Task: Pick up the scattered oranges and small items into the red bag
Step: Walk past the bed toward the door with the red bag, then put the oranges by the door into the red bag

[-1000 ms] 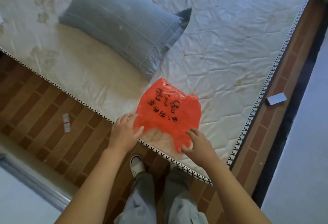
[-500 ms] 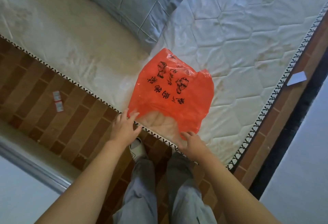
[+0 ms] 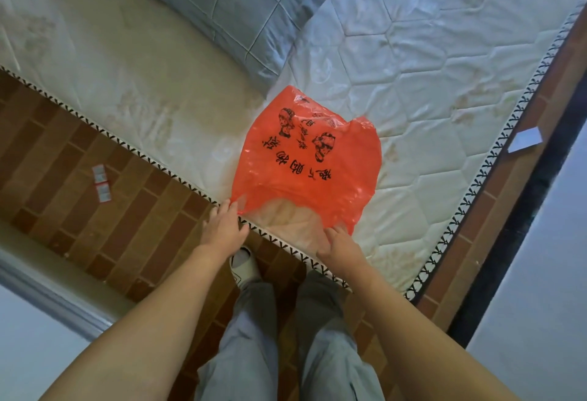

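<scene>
Since half a second ago both my hands have settled at the near corners of the red bag (image 3: 306, 168), and the mattress edge has swung slightly lower in view.

Left hand (image 3: 224, 229) — fingers reach to the bag's near-left corner, touching the plastic right at the mattress edge; I cannot tell whether they pinch it. Right hand (image 3: 340, 246) — fingers curl onto the near-right corner of the bag and grip the film there. Hands well apart, one at each corner.

Bag lies flat on the mattress (image 3: 428, 60), its near opening just at the patterned piping. Far side of the bag sits near the corner of the blue pillow (image 3: 241, 0), not touching it.

Edges: the piping runs diagonally in front of my legs, then turns at a corner to my right. Open quilted surface lies to the right of the bag and beyond it. Brick-pattern floor (image 3: 95, 210) on my left, with two small white packets (image 3: 101, 183) lying on it. A white card (image 3: 525, 140) lies on the floor strip past the mattress's right edge.

Writing: black printed characters and two printed figures on the bag, upside down to me — not legible.
</scene>
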